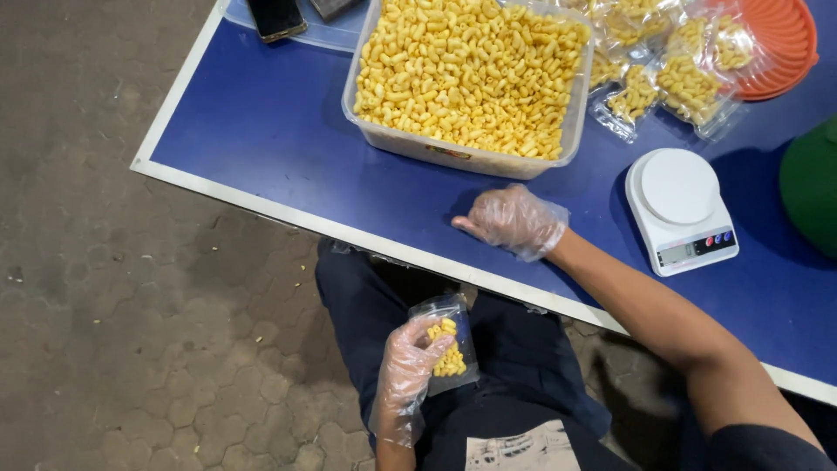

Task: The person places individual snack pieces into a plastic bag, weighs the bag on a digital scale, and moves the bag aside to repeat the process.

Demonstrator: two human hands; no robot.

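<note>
We held a small clear bag (453, 344), partly filled with yellow puffed snacks, low over our lap, below the table edge. Our left hand (408, 366), in a thin plastic glove, was closed around its side, which seemed to keep the mouth upward so nothing spilled. Our right hand (514, 220), gloved too, rested on the blue table (261, 131) with fingers curled loosely and nothing in it that we could see, just in front of the big clear tub (471, 78) heaped with the same snacks, within easy reach. To the right stood a small white scale (680, 209), and behind it lay filled bags (671, 78) beside an orange basket (785, 44). A phone (275, 17) lay at the far edge. Under the table was worn hexagonal paving (105, 305), which suggested an outdoor spot.
</note>
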